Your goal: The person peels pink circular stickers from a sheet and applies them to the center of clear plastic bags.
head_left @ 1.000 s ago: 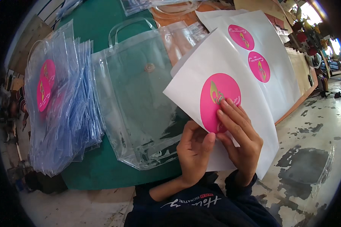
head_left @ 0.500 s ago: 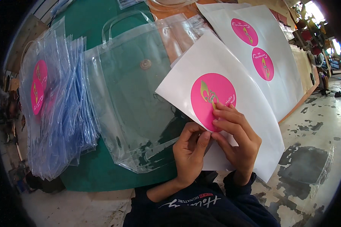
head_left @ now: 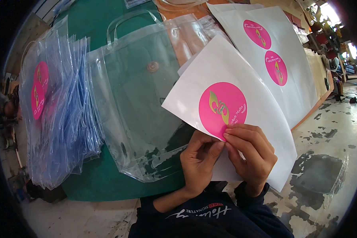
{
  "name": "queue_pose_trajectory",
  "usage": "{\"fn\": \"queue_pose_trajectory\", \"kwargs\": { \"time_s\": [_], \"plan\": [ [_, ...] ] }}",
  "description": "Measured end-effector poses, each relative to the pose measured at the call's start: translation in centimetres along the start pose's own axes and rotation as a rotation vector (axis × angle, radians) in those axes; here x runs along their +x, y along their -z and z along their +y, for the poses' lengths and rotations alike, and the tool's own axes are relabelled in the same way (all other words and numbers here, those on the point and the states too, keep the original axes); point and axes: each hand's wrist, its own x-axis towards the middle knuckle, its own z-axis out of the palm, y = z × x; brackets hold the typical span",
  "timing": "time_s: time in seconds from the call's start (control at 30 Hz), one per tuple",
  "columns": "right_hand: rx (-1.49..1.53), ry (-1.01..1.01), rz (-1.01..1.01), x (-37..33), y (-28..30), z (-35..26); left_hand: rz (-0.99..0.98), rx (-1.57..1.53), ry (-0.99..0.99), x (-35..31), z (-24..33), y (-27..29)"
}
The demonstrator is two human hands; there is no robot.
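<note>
A white sticker sheet [head_left: 261, 131] is bent up in front of me, bearing a round pink sticker [head_left: 212, 103] with a green and yellow design. My left hand [head_left: 200, 160] pinches the sheet's edge just below the sticker. At the sticker's lower rim the fingertips of my right hand [head_left: 252, 150] are closed, thumb behind and fingers in front; whether the rim is lifted cannot be made out. Left of the sheet a clear plastic bag [head_left: 141, 107] with a strap handle and a round snap lies flat, partly covered by the sheet's corner.
On the left stands a thick stack of clear plastic bags [head_left: 67, 127], with pink round stickers [head_left: 37, 99] on the top one. Another white sheet [head_left: 293, 35] with two pink stickers lies at the far right. Beneath is a green table [head_left: 103, 182]; worn floor [head_left: 321, 135] shows to the right.
My right fingers have slid down off the sticker's face to its lower rim, uncovering more of its design. The sticker sits slightly lower. My left hand has barely moved.
</note>
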Motion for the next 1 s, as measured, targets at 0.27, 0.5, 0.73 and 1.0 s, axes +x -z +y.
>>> {"fn": "queue_pose_trajectory", "kwargs": {
  "time_s": [0.27,0.5,0.73,1.0],
  "plan": [
    [-0.015,0.038,0.002,0.1,-0.1,0.0,-0.027,0.087,-0.08,0.0,0.2,-0.1],
    [0.027,-0.041,0.014,0.1,-0.5,-0.1,-0.016,0.017,-0.06,0.0,0.1,-0.4],
    [0.048,-0.194,0.023,0.5,-0.7,-0.4,0.012,0.101,-0.027,-0.2,0.3,-0.5],
    [0.24,-0.448,0.018,0.8,-0.1,0.7,0.012,0.105,-0.087,0.0,0.3,-1.1]
  ]
}}
